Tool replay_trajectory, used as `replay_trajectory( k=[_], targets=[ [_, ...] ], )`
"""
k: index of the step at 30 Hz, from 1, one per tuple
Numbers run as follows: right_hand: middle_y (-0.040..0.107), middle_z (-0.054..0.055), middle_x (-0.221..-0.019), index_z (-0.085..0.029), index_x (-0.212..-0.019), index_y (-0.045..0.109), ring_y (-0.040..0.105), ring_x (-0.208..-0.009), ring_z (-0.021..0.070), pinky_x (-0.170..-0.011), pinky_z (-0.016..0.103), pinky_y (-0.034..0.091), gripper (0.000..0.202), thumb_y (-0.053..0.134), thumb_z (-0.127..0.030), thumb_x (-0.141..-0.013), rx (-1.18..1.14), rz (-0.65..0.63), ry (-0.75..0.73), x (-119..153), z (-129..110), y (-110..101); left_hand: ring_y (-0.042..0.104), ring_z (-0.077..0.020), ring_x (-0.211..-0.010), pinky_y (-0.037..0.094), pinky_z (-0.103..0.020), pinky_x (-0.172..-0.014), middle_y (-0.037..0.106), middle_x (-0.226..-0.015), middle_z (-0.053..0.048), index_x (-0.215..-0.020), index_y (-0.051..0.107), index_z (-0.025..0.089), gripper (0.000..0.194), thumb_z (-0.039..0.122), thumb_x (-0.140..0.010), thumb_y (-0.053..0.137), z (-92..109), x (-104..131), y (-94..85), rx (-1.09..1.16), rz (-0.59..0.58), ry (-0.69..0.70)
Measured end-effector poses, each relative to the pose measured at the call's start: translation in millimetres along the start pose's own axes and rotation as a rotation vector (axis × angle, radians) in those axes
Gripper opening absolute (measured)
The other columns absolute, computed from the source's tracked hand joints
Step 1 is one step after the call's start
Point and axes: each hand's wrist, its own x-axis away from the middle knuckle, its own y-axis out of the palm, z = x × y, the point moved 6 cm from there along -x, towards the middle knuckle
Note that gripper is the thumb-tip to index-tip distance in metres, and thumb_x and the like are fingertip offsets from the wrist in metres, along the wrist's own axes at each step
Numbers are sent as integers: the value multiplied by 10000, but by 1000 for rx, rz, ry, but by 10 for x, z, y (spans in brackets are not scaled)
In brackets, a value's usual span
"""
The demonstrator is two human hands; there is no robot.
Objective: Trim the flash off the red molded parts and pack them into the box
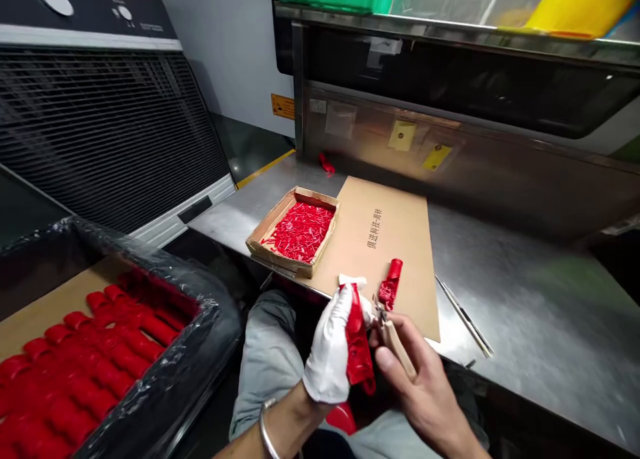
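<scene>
Held red part (357, 352): one, glossy, long and narrow, with an uneven, knobbly lower section; it is held tilted above the lap, just in front of the near table edge.
Left hand (327, 352): covered by a white glove, closed narrowly around the held red part.
Right hand (423, 376): bare, wrapped around one pair of pliers (397, 346) with pale handles, the tips of which are brought close to the held red part.
Second red part (391, 283): one, laid on the cardboard sheet (385, 236) at 1 o'clock from the held one; a smooth tube end is pointed away, a rougher end is turned near.
Scrap box (273, 222): one, at 11 o'clock, filled with red scraps (303, 229) too many to count; the sheet's left edge is met by it.
Thin rods (465, 316): two seen, side by side at 2 to 3 o'clock, just beside the sheet's right edge.
Open room: bare steel table (530, 299) is left beyond the rods, toward 2 and 3 o'clock.
Loose red piece (326, 164): one, near 12 o'clock by the back panel.
Lined bin (215, 312): one, at 9 o'clock, with over a dozen red parts (115, 352) laid in rows; an exact count cannot be made.
</scene>
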Motion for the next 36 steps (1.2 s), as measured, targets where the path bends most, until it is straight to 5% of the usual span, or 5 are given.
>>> replay_trajectory(
  k=[3,10,23,30,36],
  targets=[
    [597,42,-1180,-276,-1286,462,603,-1049,187,-881,262,516,295,454,-386,-1012,354,-129,-141,77,-176,-233,523,-112,-588,479,-233,-619,561,-671,-18,-975,684,105,306,380,-921,560,28,-15,93,95,-181,-199],
    [591,120,-1179,-153,-1279,531,568,-1071,253,-836,344,551,362,541,-333,-964,923,-179,-548,297,-541,-296,504,-85,-571,395,-194,-521,528,-771,-8,-1250,572,196,353,291,-910,588,73,32,37,65,-219,-364],
    [617,186,-1043,-75,-1175,640,576,-888,321,-670,456,534,369,494,-338,-961,1297,-125,-694,244,-799,-63,451,-68,-551,327,-170,-462,490,-793,6,-1288,510,225,428,380,-898,595,103,68,72,-195,-181,-228],
    [634,158,-997,-134,-1168,667,591,-849,294,-680,434,499,339,477,-332,-969,1413,-173,-714,219,-801,7,409,-53,-531,297,-163,-437,458,-757,20,-915,536,182,272,447,-881,589,75,77,80,-310,-173,-219],
    [635,133,-926,-123,-1147,665,608,-841,291,-671,429,480,341,407,-291,-1000,1438,-158,-729,211,-736,30,394,-47,-514,270,-161,-442,454,-724,29,-872,492,187,278,439,-863,609,23,63,61,-253,-188,-298]
  ],
)
